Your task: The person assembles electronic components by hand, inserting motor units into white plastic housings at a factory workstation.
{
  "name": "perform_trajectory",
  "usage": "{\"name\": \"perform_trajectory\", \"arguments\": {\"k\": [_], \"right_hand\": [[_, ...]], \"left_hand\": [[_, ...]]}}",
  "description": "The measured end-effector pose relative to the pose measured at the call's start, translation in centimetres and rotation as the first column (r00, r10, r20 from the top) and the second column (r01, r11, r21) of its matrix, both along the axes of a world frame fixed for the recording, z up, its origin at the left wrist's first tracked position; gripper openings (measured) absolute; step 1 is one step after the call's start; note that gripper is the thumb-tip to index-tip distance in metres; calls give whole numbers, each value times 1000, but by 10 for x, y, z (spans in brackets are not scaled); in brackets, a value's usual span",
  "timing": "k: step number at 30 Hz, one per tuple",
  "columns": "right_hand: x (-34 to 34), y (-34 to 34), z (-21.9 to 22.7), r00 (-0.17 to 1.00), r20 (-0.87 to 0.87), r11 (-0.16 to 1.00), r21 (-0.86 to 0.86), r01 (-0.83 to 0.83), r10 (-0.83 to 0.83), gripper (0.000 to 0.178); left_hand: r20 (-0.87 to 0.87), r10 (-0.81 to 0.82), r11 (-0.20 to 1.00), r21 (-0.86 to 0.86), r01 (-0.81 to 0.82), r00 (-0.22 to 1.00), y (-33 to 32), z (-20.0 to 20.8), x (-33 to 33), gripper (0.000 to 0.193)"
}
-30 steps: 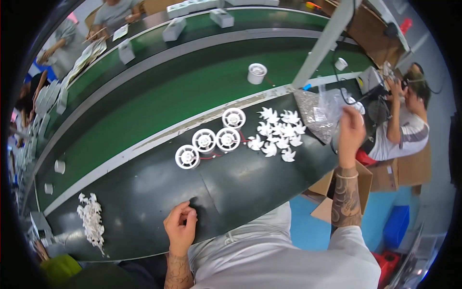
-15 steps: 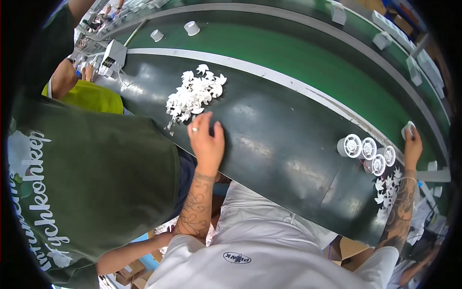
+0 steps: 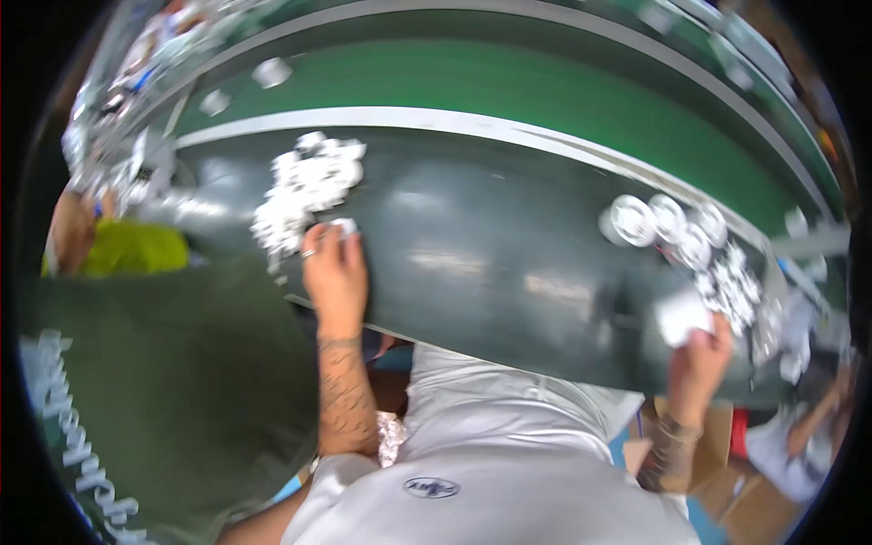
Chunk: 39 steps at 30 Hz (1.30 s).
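My left hand [image 3: 336,272] is at the near edge of a heap of small white bladed plastic pieces [image 3: 309,186] on the dark table. Its fingers are closed on one white plastic piece [image 3: 344,226] at the fingertips. Over the right part of the table, my right hand [image 3: 702,359] grips a white cylindrical plastic housing [image 3: 683,316], blurred by motion. Beyond that hand, several round white housings with spoked tops [image 3: 633,221] stand close together. A smaller heap of white pieces [image 3: 729,289] lies beside them.
Past the table's white rim [image 3: 472,125] runs a green conveyor belt [image 3: 509,77]. Two white cylinders [image 3: 272,73] are on its far left. A co-worker in a dark green shirt [image 3: 163,363] is close on my left. Cardboard boxes [image 3: 718,436] are below the table at right.
My right hand has come from the belt toward me with the white housing. My left hand, open before, has closed on a white piece. The whole view has shifted.
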State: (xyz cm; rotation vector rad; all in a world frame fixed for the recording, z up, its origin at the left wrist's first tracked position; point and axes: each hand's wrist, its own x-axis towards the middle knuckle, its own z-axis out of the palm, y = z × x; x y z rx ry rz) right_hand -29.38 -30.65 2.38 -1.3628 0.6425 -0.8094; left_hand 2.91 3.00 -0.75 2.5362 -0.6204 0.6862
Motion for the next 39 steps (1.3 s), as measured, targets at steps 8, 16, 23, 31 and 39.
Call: {"name": "perform_trajectory", "arguments": {"k": [8,16,23,31,39], "right_hand": [[37,34,-11,898,-426,578,-762,-291,-111,38],[41,49,14,970,240,724,665,-186,29,39],[52,88,43,937,334,488,804,-340,102,47],[48,99,57,910,377,524,747,-409,173,45],[44,98,52,886,385,594,660,-460,259,53]], "left_hand": [[-250,34,998,62,-19,968,1,19,-26,23],[-520,-682,636,-769,67,515,-58,47,-90,17],[-264,-894,446,-598,666,362,-119,87,-141,20],[-298,-917,398,-700,593,263,-121,87,-144,22],[-198,-908,388,-726,567,368,-117,92,-146,17]]}}
